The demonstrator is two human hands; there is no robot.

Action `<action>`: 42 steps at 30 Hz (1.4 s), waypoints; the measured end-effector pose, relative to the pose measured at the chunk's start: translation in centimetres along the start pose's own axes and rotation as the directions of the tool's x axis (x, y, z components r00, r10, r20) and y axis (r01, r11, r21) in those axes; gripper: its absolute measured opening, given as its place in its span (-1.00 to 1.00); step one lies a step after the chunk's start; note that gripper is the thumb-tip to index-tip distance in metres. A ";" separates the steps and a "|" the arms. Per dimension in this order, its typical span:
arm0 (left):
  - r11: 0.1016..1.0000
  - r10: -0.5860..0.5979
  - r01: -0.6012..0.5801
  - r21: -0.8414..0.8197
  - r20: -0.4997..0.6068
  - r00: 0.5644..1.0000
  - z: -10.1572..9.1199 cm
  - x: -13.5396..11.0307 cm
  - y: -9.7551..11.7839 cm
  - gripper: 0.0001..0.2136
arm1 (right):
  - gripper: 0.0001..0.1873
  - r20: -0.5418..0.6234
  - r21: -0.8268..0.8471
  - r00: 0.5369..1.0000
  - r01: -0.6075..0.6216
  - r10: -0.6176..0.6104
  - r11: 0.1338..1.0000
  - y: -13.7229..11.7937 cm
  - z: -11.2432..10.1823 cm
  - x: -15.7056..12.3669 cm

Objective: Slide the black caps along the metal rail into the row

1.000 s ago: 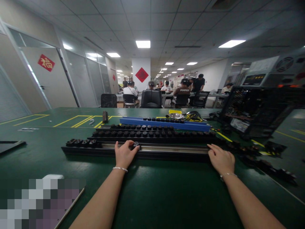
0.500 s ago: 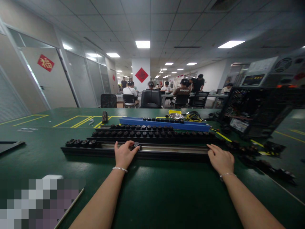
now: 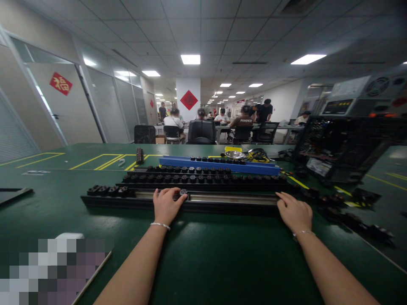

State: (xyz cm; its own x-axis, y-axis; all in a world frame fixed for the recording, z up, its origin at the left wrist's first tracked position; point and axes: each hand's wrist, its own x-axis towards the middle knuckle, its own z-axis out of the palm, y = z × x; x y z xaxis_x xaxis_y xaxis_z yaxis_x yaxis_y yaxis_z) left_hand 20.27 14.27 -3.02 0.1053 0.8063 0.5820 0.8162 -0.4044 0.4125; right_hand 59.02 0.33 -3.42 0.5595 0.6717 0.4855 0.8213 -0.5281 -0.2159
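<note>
A long black rail (image 3: 229,200) lies across the green table (image 3: 203,254) in front of me. My left hand (image 3: 165,205) rests on the rail near its middle, fingers closed round a small black clip (image 3: 182,192) seated in the rail's channel. My right hand (image 3: 294,212) lies flat on the rail's right end, fingers stretched out, holding nothing. Several black clips (image 3: 108,189) sit at the rail's left end.
Behind lie two more black rails full of clips (image 3: 190,176) and a blue rail (image 3: 219,164). A metal bowl (image 3: 234,154) and an open computer case (image 3: 343,146) stand at the right. Loose black parts (image 3: 359,216) lie right. People sit at far tables.
My left hand has shifted very slightly on the small clip; the right hand and the rail have stayed put.
</note>
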 end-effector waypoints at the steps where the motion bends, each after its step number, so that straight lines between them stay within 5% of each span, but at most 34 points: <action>1: 1.000 0.001 -0.001 0.006 -0.001 1.000 0.0 0.0 0.1 -0.75 | -0.50 0.002 -0.001 1.000 0.004 -0.004 1.000 0.0 0.0 0.0; 42: 0.993 0.092 -0.094 0.075 0.033 0.995 -0.3 -0.4 0.6 -0.69 | -0.54 -0.044 -0.027 0.999 0.011 -0.012 1.000 -0.1 0.3 0.0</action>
State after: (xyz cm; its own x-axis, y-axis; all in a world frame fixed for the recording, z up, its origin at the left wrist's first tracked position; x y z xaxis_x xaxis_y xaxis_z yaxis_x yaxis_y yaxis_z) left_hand 20.54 13.59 -2.82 0.1988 0.7797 0.5938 0.8428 -0.4452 0.3025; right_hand 59.00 0.53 -3.61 0.5440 0.6545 0.5251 0.8241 -0.5346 -0.1874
